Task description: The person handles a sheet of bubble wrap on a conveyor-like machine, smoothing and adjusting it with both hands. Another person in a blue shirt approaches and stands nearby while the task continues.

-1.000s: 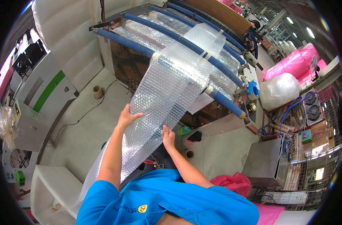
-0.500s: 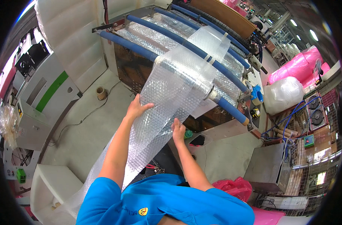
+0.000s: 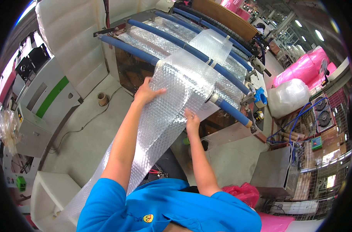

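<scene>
A long strip of clear bubble wrap (image 3: 160,120) hangs over the front blue roller (image 3: 127,49) of a machine. It runs down toward me and passes beneath my left arm to the lower left. My left hand (image 3: 145,92) grips the strip's left edge just below the roller, thumb lying on top; some fingers are hidden at the edge. At the opposite edge, a little nearer to me, my right hand (image 3: 192,123) is closed on the film with the fingers curled. Between the hands the film is wrinkled and shiny.
More blue rollers (image 3: 168,35) cross the machine behind. A blue tape dispenser (image 3: 260,98) sits at its right end. Pink wrapped rolls (image 3: 301,71) and a metal box (image 3: 271,166) stand to the right. A cardboard core (image 3: 102,99) and a cable are on the floor at left.
Both hands have moved away from me, up along the bubble wrap and closer to the front roller. The right hand has also shifted slightly right, and the strip's folds have changed.
</scene>
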`<move>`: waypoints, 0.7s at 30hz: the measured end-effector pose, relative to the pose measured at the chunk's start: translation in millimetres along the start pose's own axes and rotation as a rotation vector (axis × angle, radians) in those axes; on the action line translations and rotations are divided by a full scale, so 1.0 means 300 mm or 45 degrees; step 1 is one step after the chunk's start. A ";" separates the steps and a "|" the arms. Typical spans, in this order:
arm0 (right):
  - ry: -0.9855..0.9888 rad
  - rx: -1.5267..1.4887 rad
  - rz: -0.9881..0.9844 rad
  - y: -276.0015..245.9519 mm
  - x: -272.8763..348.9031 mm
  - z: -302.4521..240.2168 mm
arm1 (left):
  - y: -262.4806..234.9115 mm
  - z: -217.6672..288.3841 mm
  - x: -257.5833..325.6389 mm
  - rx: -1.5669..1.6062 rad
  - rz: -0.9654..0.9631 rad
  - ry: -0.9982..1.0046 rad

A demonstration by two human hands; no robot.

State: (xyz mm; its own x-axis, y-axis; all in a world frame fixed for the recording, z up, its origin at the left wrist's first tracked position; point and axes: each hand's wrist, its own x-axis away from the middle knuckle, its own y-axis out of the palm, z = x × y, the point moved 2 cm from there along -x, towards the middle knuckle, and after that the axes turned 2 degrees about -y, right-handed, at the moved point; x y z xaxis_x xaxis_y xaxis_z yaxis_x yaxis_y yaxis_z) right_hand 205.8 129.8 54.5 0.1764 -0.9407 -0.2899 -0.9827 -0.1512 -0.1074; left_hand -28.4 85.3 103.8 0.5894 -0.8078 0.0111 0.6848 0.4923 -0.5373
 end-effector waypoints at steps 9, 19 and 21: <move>0.347 0.036 -0.464 -0.002 0.351 -0.082 | -0.175 -0.130 0.344 -0.176 0.257 -0.242; 0.522 -0.334 -0.256 0.011 0.397 -0.300 | -0.230 -0.089 0.331 0.169 0.271 -0.096; 0.454 -0.345 -0.277 -0.003 0.401 -0.313 | -0.240 -0.108 0.329 0.249 0.313 -0.057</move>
State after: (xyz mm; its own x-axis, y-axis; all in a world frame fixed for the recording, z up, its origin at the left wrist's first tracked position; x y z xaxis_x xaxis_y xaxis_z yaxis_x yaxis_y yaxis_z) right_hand 222.7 -11.9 109.1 0.3952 -0.9166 0.0599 -0.9130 -0.3848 0.1355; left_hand -33.5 -40.3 116.4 0.7628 -0.6439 -0.0595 0.5864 0.7276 -0.3561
